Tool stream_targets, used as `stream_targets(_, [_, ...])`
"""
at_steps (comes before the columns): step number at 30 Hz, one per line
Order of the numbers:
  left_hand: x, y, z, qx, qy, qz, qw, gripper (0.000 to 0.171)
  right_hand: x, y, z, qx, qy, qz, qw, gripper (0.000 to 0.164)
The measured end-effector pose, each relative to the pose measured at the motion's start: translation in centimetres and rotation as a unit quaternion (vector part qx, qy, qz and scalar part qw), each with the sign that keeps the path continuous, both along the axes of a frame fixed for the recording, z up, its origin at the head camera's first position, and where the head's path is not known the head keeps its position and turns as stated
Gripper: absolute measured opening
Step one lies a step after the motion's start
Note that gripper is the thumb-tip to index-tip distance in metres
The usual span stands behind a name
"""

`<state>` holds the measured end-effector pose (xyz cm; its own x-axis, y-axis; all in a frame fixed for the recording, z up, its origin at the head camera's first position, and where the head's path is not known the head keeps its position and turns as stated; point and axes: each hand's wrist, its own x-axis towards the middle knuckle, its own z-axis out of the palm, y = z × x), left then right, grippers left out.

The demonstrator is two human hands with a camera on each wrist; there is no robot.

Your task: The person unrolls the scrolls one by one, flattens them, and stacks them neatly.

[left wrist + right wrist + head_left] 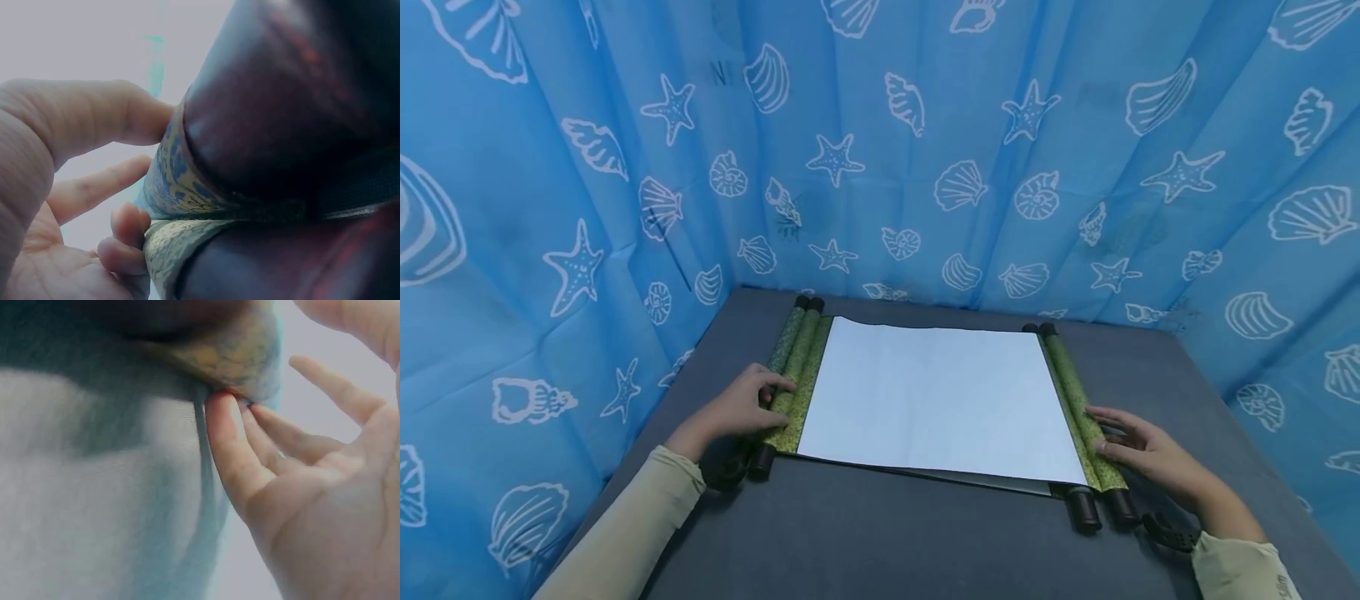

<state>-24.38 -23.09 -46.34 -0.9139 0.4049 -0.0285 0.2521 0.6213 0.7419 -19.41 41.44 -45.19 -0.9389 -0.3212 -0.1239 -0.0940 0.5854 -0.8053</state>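
A scroll with a white sheet and green-gold patterned borders lies spread on the dark grey table. Two patterned rolls with dark knobs stand side by side at its left end. My left hand grips the left roll, thumb toward the near end; close up, the thumb presses the patterned roll while other fingers curl beneath. At the other end, my right hand holds the right roll by its outer side. In the right wrist view its fingertips tuck under the patterned roll.
The table extends around the scroll on all sides. A blue curtain with white shells and starfish hangs behind and beside it. Beneath the sheet's near edge, a second paler edge shows. Dark knobs jut out at the near right.
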Motion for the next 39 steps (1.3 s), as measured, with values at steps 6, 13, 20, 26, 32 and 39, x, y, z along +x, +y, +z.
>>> stream_targets(6, [-0.1, -0.4, 0.1, -0.003, -0.002, -0.006, 1.0, 0.049, 0.3, 0.1, -0.1, 0.02, -0.001, -0.003, 1.0, 0.061])
stream_targets(13, [-0.2, -0.5, 0.0, -0.004, 0.012, -0.025, 0.9996, 0.05, 0.2, 0.8, 0.1, 0.017, -0.031, 0.001, 0.999, 0.064])
stream_targets(20, [-0.2, -0.7, 0.1, 0.0, 0.019, -0.024, 0.9995, 0.051, 0.4, 0.8, 0.2, 0.028, -0.039, -0.016, 0.999, 0.063])
stream_targets(26, [-0.2, -0.4, 0.0, 0.001, 0.037, -0.014, 0.9992, 0.051, 0.4, -0.1, 1.1, 0.086, -0.003, -0.034, 0.996, 0.06])
stream_targets(32, [-0.1, -0.1, 0.0, 0.004, 0.051, -0.014, 0.9986, 0.051, 0.4, -1.2, 1.6, 0.124, 0.079, -0.058, 0.987, 0.051])
stream_targets(39, [0.1, 0.4, 0.2, 0.023, 0.045, 0.001, 0.9987, 0.046, 0.4, -2.5, 2.2, 0.151, 0.163, -0.09, 0.971, 0.045])
